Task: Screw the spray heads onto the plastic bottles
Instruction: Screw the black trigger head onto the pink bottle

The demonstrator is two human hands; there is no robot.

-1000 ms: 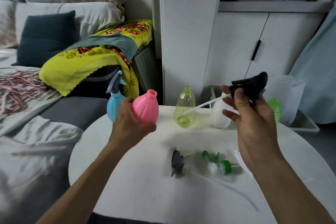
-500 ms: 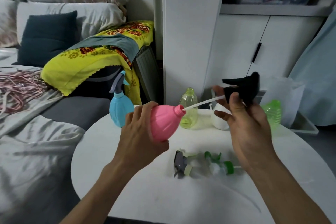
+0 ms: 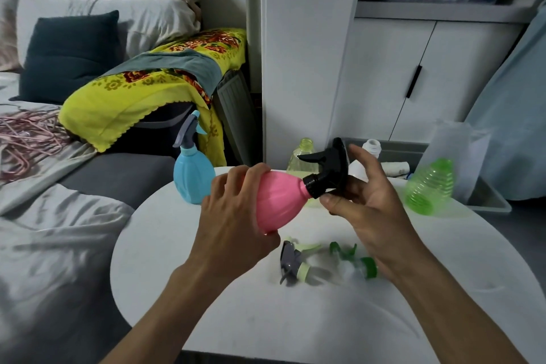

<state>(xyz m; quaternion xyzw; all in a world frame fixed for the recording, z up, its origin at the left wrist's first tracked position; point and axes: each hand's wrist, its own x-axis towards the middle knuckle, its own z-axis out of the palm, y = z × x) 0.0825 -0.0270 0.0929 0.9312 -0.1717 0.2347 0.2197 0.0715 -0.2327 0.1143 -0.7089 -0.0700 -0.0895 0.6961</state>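
Note:
My left hand (image 3: 233, 216) grips a pink plastic bottle (image 3: 279, 201), tilted with its neck pointing right, above the white round table (image 3: 295, 319). My right hand (image 3: 366, 204) holds a black spray head (image 3: 328, 170) whose collar sits on the pink bottle's neck; its tube is out of sight inside the bottle. Two loose spray heads lie on the table below: a grey and pale green one (image 3: 295, 260) and a green one (image 3: 357, 260). A blue bottle (image 3: 193, 174) with a grey spray head fitted stands at the table's far left.
Open bottles stand at the table's back: a yellow-green clear one (image 3: 302, 156), a white one (image 3: 370, 154) and a ribbed green one (image 3: 430, 186). A grey tray (image 3: 484, 201) lies beyond the right edge. A sofa with bedding lies left, white cabinets behind.
The black spray head's tube has slid fully into the pink bottle and the collar now meets the neck. Both hands have come together over the table.

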